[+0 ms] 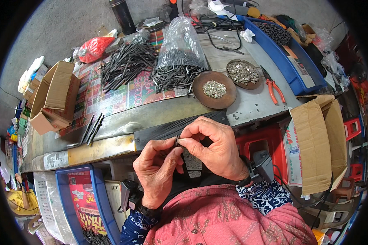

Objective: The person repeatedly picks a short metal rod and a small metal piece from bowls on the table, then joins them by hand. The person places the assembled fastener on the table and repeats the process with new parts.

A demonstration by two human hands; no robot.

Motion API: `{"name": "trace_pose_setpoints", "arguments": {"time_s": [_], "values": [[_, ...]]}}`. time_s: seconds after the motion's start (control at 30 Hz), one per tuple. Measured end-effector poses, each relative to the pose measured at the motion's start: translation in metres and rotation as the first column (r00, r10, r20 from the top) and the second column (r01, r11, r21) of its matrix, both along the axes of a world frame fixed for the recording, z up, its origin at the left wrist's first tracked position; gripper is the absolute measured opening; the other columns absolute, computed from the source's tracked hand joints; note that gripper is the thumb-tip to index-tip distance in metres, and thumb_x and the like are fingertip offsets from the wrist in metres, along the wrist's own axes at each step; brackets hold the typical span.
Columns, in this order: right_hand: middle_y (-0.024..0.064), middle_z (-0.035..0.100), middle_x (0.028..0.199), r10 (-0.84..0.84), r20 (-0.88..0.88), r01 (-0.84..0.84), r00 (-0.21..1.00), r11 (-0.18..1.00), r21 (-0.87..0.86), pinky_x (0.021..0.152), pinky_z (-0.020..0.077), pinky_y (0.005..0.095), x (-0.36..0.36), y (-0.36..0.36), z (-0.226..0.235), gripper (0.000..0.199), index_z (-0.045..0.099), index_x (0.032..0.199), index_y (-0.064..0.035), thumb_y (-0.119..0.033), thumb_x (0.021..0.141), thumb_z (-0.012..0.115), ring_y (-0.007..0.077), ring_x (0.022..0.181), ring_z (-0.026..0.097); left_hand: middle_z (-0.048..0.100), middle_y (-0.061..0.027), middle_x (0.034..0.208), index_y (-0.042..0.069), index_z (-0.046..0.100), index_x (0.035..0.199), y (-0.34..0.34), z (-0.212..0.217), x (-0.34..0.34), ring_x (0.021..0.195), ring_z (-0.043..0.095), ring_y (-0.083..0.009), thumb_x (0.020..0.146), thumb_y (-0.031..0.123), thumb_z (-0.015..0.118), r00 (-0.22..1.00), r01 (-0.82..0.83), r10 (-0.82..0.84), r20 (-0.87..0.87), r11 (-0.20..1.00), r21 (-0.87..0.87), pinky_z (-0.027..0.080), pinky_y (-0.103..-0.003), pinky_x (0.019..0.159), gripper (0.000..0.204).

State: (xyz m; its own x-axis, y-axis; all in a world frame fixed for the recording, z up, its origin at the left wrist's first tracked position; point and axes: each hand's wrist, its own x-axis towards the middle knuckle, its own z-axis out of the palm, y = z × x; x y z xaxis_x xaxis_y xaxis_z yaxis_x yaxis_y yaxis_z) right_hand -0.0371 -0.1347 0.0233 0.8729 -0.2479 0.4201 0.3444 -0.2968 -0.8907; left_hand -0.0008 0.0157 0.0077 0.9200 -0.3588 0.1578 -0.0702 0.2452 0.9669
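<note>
In front of my body, just off the near table edge, my left hand and my right hand meet fingertip to fingertip. Both pinch a thin black strip, mostly covered by the fingers; whether a small metal part sits on it I cannot make out. Beyond my right hand, a round brown dish holds small silvery metal pieces. A second dish is filled with greyish metal bits. To the left, several finished-looking black strips lie near the table edge.
Heaps of black strips and an open plastic bag of them cover the table's far side. Orange-handled pliers lie at right beside a blue tray. Cardboard boxes flank both sides; a blue crate stands below left.
</note>
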Motion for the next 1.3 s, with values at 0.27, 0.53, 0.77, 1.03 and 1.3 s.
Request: {"name": "trace_pose_setpoints", "arguments": {"time_s": [0.27, 0.53, 0.77, 1.03, 1.3], "values": [[0.0031, 0.061, 0.078, 0.009, -0.03, -0.01, 1.0, 0.999, -0.032, 0.06, 0.0457, 0.0241, -0.001, -0.003, 0.001, 0.009, 0.063, 0.086, 0.0002, -0.001, 0.082, 0.071, 0.0086, 0.067, 0.055, 0.065, -0.0049, 0.076, -0.003, 0.063, 0.101, -0.001, -0.002, 0.0, 0.059, 0.059, -0.0063, 0.087, -0.006, 0.066, 0.999, -0.018, 0.015, 0.047, 0.998, 0.06, 0.048, -0.02, 0.048, 0.014], [0.0062, 0.063, 0.08, -0.07, 0.176, 0.12, 0.982, 0.948, -0.296, 0.061, 0.0477, 0.0276, 0.004, -0.002, -0.005, 0.009, 0.064, 0.086, -0.0013, 0.001, 0.08, 0.071, 0.0152, 0.068, 0.059, 0.065, -0.0046, 0.075, -0.004, 0.064, 0.103, -0.002, -0.006, 0.0, 0.059, 0.058, -0.0052, 0.088, -0.003, 0.067, 1.0, -0.021, 0.021, 0.006, 1.0, 0.018, 0.048, -0.019, 0.048, 0.016], [0.0027, 0.062, 0.079, 0.034, -0.093, -0.031, 0.995, 0.999, 0.027, 0.061, 0.0463, 0.024, 0.002, -0.003, -0.002, 0.009, 0.064, 0.087, 0.0002, -0.002, 0.083, 0.071, 0.0087, 0.068, 0.057, 0.064, -0.0056, 0.074, -0.002, 0.062, 0.098, 0.0, -0.006, 0.0, 0.056, 0.057, -0.0073, 0.089, -0.006, 0.063, 0.999, -0.024, 0.022, 0.032, 0.998, 0.063, 0.044, -0.02, 0.043, 0.01], [-0.0003, 0.063, 0.082, 0.112, -0.175, -0.094, 0.978, 0.99, 0.106, 0.062, 0.0465, 0.0213, 0.003, -0.007, -0.002, 0.01, 0.064, 0.088, 0.0008, -0.004, 0.084, 0.072, 0.0045, 0.07, 0.056, 0.063, -0.0002, 0.07, -0.001, 0.065, 0.101, -0.002, -0.006, 0.0, 0.056, 0.054, -0.0017, 0.088, -0.003, 0.067, 0.991, -0.081, 0.064, 0.12, 0.987, 0.136, 0.041, -0.016, 0.047, 0.013], [0.0006, 0.065, 0.085, 0.331, -0.209, -0.231, 0.92, 0.89, 0.394, 0.068, 0.0505, 0.021, 0.011, -0.013, -0.01, 0.013, 0.064, 0.099, 0.0016, -0.004, 0.088, 0.068, 0.0054, 0.079, 0.06, 0.066, -0.0015, 0.08, -0.001, 0.062, 0.103, -0.001, -0.003, 0.0, 0.062, 0.053, -0.0011, 0.092, 0.0, 0.063, 0.999, 0.041, -0.039, -0.029, 0.995, 0.091, 0.042, -0.016, 0.053, 0.011]]}}
